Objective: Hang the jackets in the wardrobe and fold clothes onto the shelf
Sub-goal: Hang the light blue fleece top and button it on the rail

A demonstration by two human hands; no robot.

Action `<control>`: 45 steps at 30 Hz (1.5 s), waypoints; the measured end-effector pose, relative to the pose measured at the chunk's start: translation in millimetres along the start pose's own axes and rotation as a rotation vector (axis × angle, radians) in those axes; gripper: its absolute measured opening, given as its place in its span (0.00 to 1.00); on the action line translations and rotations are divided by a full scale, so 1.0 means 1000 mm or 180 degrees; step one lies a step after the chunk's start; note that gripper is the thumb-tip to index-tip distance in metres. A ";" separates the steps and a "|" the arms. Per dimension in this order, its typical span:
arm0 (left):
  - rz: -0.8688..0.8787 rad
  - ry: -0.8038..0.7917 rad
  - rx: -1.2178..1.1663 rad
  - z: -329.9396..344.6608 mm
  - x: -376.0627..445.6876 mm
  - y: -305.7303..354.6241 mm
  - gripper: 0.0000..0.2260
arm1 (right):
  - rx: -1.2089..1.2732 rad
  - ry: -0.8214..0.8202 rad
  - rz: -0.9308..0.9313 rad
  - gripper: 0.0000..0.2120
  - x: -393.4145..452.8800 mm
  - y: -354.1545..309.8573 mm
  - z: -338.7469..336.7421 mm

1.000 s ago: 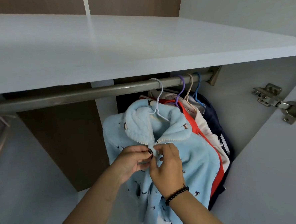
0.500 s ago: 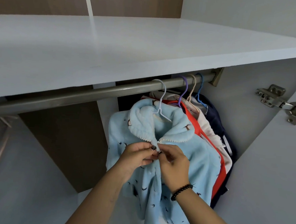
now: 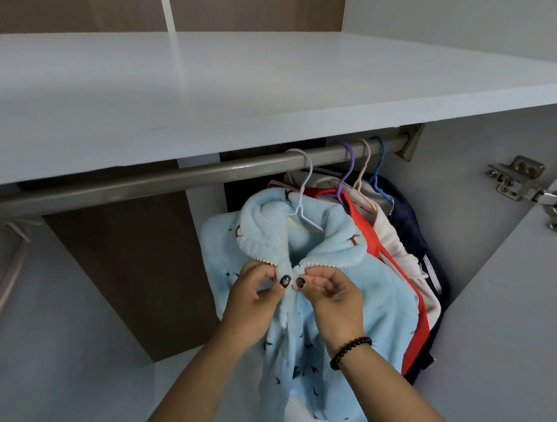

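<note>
Risen to the collar, left hand (image 3: pixel 255 299) and right hand (image 3: pixel 333 299) pinch jacket (image 3: pixel 382 302) edges.

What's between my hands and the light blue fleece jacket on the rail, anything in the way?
Nothing visible. The left hand and right hand already pinch the light blue jacket at its front opening just below the collar. It hangs on the white hanger from the rail.
</note>
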State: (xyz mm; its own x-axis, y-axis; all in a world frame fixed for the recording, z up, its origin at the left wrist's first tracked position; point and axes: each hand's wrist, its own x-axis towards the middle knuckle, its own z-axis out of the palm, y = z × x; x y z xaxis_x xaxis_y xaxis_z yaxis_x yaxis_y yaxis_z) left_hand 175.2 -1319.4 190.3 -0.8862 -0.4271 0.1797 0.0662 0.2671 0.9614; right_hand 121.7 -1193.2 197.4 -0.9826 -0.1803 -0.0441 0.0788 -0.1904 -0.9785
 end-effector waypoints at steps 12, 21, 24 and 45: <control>-0.0093 0.0076 -0.0417 -0.009 -0.014 0.007 0.10 | 0.0142 -0.0208 -0.0282 0.10 -0.007 -0.006 -0.005; -0.0122 -0.0043 -0.0531 -0.008 -0.020 0.010 0.15 | -0.0071 -0.0173 -0.0309 0.09 -0.009 -0.009 -0.009; -0.0079 -0.0082 -0.0503 -0.009 -0.015 0.014 0.13 | -0.0190 -0.0292 -0.0357 0.10 -0.006 -0.013 -0.010; -0.0357 -0.0401 -0.1020 -0.015 0.020 0.020 0.19 | -0.0185 -0.0706 -0.0271 0.09 0.015 -0.032 -0.012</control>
State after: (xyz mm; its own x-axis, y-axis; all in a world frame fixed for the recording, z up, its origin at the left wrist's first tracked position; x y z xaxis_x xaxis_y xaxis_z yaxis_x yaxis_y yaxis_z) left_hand 165.7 -1335.9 216.8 -0.9443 -0.3233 0.0615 0.0881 -0.0683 0.9938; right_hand 102.2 -1178.4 225.9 -0.9238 -0.3748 0.0782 -0.0188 -0.1594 -0.9870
